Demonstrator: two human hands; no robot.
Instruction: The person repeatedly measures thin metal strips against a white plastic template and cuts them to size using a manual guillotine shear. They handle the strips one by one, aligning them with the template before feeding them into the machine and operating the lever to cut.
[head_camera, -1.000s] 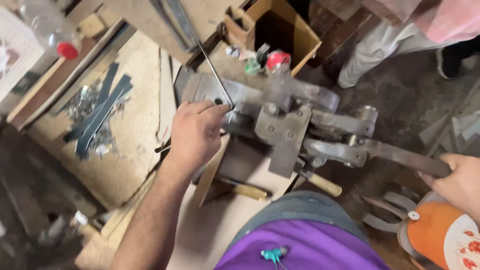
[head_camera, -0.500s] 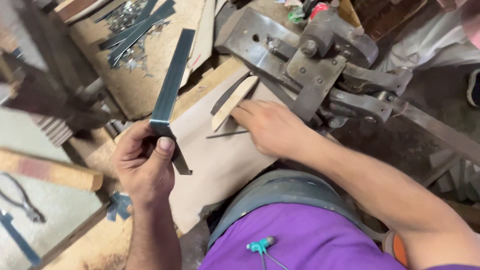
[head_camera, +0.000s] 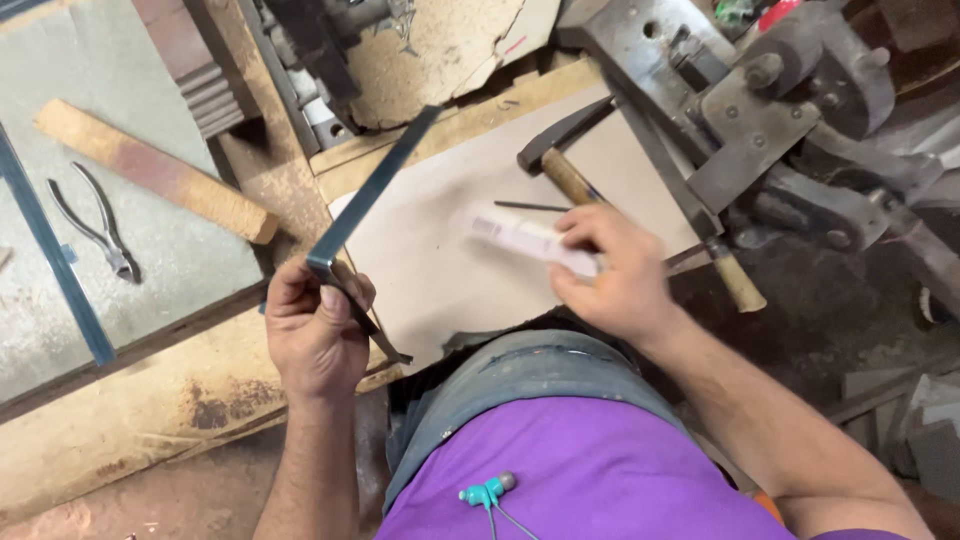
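Observation:
My left hand (head_camera: 315, 330) grips the near end of a bluish metal strip (head_camera: 375, 190) that slants up and to the right over the board. My right hand (head_camera: 615, 275) holds a small white flat object (head_camera: 530, 240), blurred, above a pale cardboard sheet (head_camera: 440, 280). A hammer with a wooden handle (head_camera: 570, 175) lies just beyond my right hand, its head toward the upper left. A thin dark rod (head_camera: 530, 207) lies on the sheet beside the white object.
A heavy grey metal lever machine (head_camera: 770, 120) stands at the upper right. Pliers (head_camera: 95, 225) and a wooden block (head_camera: 150, 170) lie on a grey surface at the left, beside a long blue strip (head_camera: 50, 260). My lap, in purple and grey, fills the bottom.
The view has swung left. My right hand has left the hammer handle and now holds a white object. My left hand still holds the metal strip, now tilted more to the right.

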